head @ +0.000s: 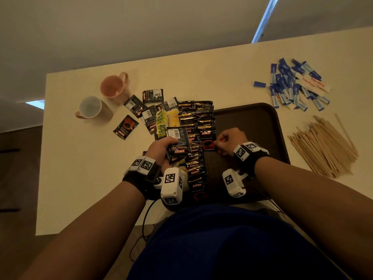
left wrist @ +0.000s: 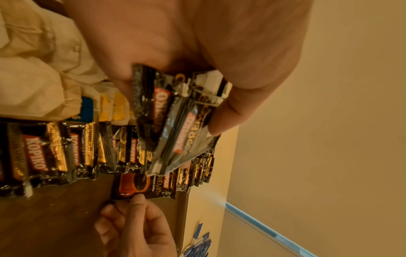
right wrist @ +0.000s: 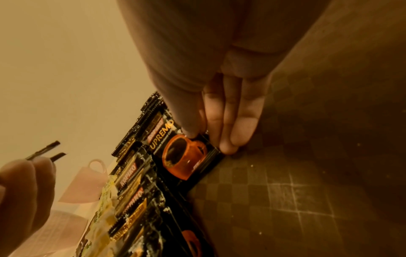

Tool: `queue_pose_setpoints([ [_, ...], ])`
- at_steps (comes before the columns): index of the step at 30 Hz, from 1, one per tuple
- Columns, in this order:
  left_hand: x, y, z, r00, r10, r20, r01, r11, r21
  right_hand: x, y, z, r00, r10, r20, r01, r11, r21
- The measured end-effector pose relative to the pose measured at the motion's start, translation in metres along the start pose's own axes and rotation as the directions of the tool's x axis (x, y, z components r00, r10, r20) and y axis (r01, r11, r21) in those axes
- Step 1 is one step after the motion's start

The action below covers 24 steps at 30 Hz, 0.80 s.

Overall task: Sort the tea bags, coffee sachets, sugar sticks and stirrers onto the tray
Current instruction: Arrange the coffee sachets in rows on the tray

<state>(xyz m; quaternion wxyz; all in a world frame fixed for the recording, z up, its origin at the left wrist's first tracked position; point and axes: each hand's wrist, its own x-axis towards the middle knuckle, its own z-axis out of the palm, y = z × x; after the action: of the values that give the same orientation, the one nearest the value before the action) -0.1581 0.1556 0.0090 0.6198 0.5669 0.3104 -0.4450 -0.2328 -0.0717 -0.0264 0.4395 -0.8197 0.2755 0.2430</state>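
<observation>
Nearest, left hand grips a fan of spare sachets by their edges. Right hand pinches one sachet at its corner w/ thumb and curled fingers, laying it on the tray beside the row. Probably light, slick foil: take by the crimped end. Sugar sticks & stirrers lie farther off on the table.

The room is dim and warm yellow, and the desk takes an even glow with soft shadows. Glare glints off the foil coffee sachets. Both wrist views are grainy, with the near hands blurred. Straight lines bend at the edges.
</observation>
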Motion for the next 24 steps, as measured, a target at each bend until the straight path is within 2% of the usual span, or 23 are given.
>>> queue_pose_setpoints([
  [5, -0.002, -0.004, 0.002, 0.999, 0.021, -0.039, -0.021, 1.000, 0.016, 0.000, 0.000, 0.001, 0.998, 0.061, 0.016, -0.062, 0.990, 0.129],
  [10, -0.002, -0.006, 0.000, 1.000, 0.027, -0.010, -0.026, 0.998, 0.056, -0.001, 0.003, 0.000, 0.997, 0.074, 0.015, -0.075, 0.985, 0.157],
  [13, -0.007, -0.005, 0.002, 0.998, 0.044, -0.038, -0.042, 0.997, 0.058, -0.004, 0.006, -0.004, 0.997, 0.077, 0.012, -0.078, 0.991, 0.113],
  [15, -0.007, -0.005, 0.003, 0.999, 0.039, -0.003, -0.039, 0.999, 0.034, -0.006, 0.007, -0.010, 0.998, 0.066, -0.014, -0.066, 0.998, 0.024],
  [17, -0.009, -0.006, 0.006, 0.999, 0.044, 0.029, -0.045, 0.998, 0.039, -0.009, 0.004, -0.017, 0.997, -0.007, -0.073, -0.002, 0.992, -0.125],
  [20, -0.012, -0.005, 0.010, 0.995, 0.091, 0.036, -0.092, 0.995, 0.048, -0.019, -0.009, -0.021, 0.961, -0.243, -0.133, 0.210, 0.952, -0.222],
  [22, -0.012, -0.005, 0.011, 0.992, 0.121, 0.046, -0.125, 0.989, 0.079, -0.027, -0.021, -0.019, 0.880, -0.455, -0.134, 0.423, 0.881, -0.211],
  [24, -0.014, -0.004, 0.012, 0.987, 0.143, 0.076, -0.150, 0.985, 0.091, -0.032, -0.030, -0.017, 0.786, -0.609, -0.106, 0.575, 0.783, -0.236],
])
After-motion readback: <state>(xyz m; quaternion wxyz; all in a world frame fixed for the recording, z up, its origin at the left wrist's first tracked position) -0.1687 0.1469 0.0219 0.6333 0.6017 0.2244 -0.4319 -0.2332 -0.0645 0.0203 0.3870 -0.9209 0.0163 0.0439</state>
